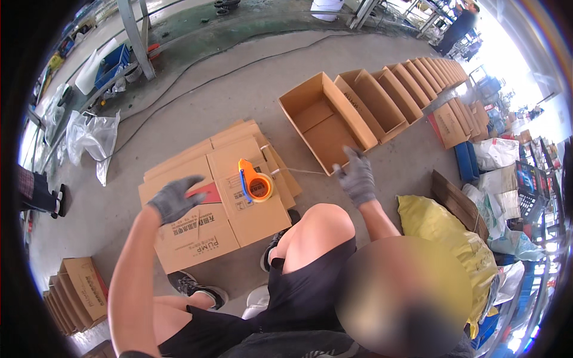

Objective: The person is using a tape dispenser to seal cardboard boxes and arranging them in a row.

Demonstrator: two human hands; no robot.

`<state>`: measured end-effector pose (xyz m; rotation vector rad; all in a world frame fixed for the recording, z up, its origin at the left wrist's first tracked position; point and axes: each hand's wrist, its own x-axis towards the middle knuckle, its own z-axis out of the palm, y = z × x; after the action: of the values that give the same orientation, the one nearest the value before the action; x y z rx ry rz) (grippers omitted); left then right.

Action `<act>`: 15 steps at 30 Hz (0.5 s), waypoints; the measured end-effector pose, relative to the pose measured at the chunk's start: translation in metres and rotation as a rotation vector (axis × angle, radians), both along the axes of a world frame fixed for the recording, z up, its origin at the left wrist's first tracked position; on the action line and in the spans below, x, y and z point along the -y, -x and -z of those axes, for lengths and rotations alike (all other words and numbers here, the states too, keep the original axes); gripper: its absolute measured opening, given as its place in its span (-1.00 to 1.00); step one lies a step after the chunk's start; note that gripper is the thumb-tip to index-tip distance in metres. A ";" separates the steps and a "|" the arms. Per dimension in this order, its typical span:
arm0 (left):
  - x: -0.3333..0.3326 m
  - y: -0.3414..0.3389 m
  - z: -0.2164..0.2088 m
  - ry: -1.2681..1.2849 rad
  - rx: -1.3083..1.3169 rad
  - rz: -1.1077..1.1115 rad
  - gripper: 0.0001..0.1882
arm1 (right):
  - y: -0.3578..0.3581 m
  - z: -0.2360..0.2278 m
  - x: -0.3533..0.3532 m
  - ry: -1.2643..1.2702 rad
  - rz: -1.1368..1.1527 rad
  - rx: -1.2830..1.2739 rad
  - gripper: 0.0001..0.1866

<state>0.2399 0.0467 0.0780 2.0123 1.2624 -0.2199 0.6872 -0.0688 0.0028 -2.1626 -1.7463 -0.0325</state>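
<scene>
My left hand [177, 200], in a grey glove, is open with its fingers stretched out over a stack of flattened cardboard boxes [253, 224]; whether it touches the top sheet I cannot tell. On that stack lies an orange and blue tape dispenser [243, 173] holding a roll of tape [260, 187]. My right hand [358, 178], gloved in grey too, is at the near corner of an open, upright cardboard box [325, 122]. Its fingers are apart and nothing shows in them. The box stands with its top open and its inside visible.
A long row of nested open boxes [412, 83] curves away to the far right. A yellow sack [439, 232] lies at my right, beside a wooden board [456, 203]. More folded boxes [83, 289] stand at lower left. Another person's shoe [60, 200] shows at the left; another person [459, 27] stands far right.
</scene>
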 end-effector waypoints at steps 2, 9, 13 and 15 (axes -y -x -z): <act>0.013 0.038 -0.016 0.133 -0.029 -0.078 -0.39 | 0.019 -0.001 -0.037 -0.047 -0.078 0.113 -0.26; 0.040 0.165 0.056 0.091 0.291 -0.486 -0.42 | -0.022 0.060 -0.125 0.607 0.086 0.358 -0.42; 0.040 0.159 0.069 0.093 0.096 -0.443 -0.45 | -0.079 0.077 -0.147 0.652 0.292 0.233 -0.43; 0.052 0.188 0.083 0.077 0.143 -0.423 -0.46 | -0.057 0.092 -0.146 0.513 0.199 0.594 -0.43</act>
<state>0.0516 -0.0055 -0.0051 1.6199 1.5239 0.0762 0.7439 0.0769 -0.0887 -2.9234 -1.9937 -0.3437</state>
